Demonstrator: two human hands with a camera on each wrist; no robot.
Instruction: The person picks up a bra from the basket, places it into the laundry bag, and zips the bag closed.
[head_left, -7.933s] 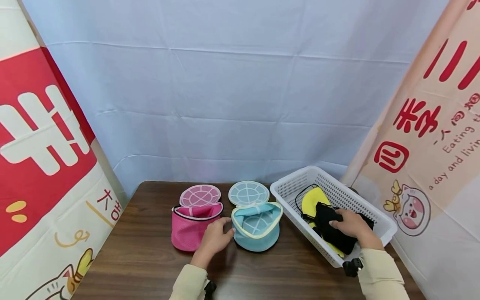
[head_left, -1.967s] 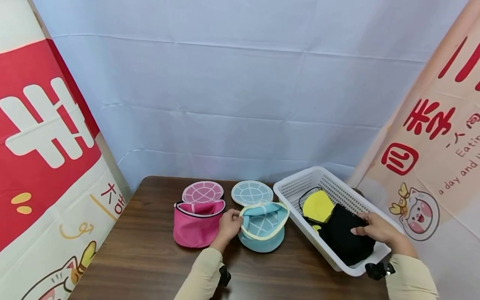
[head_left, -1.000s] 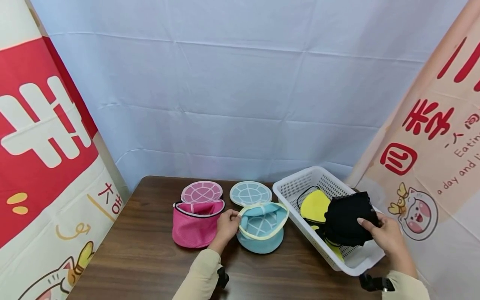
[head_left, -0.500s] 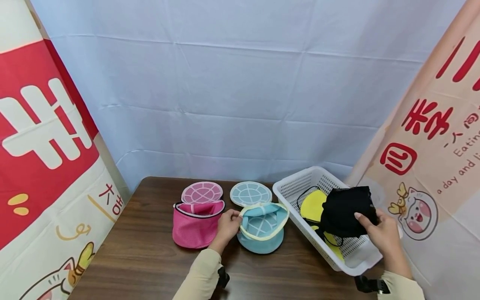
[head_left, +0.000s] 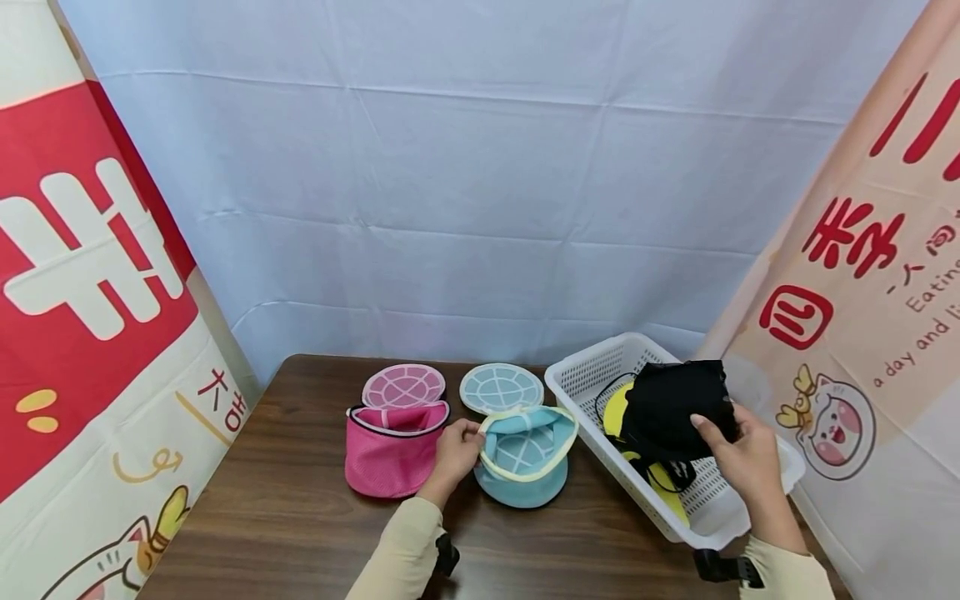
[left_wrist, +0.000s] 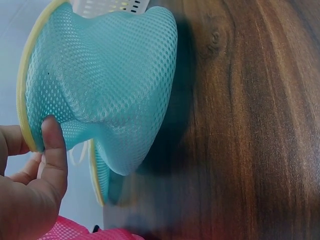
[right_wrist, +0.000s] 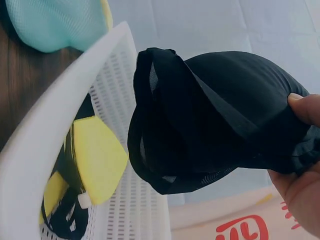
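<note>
My left hand (head_left: pixel 453 454) pinches the yellow-trimmed rim of the light blue mesh laundry bag (head_left: pixel 521 492), which stands with its mouth spread. In the left wrist view thumb and fingers lie on either side of that rim. My right hand (head_left: pixel 742 454) holds a folded black bra (head_left: pixel 675 408) by its right end, raised over the white basket (head_left: pixel 723 529). The right wrist view shows its rounded cup (right_wrist: pixel 240 90), with the thumb on top and fingers beneath. A yellow padded garment (right_wrist: pixel 100 155) and black straps (right_wrist: pixel 65 220) lie in the basket below.
A pink mesh laundry bag (head_left: pixel 390 467) stands left of the blue one, unzipped. Their round lids, pink (head_left: pixel 405 386) and blue (head_left: pixel 502 387), lie folded back behind them. A pale cloth backdrop (head_left: pixel 465 192) rises behind the wooden table (head_left: pixel 270 500).
The right hand has lifted the black bra out of the basket and shifted it left. Earlier, the left hand closed on the blue bag's rim; it has since stayed there.
</note>
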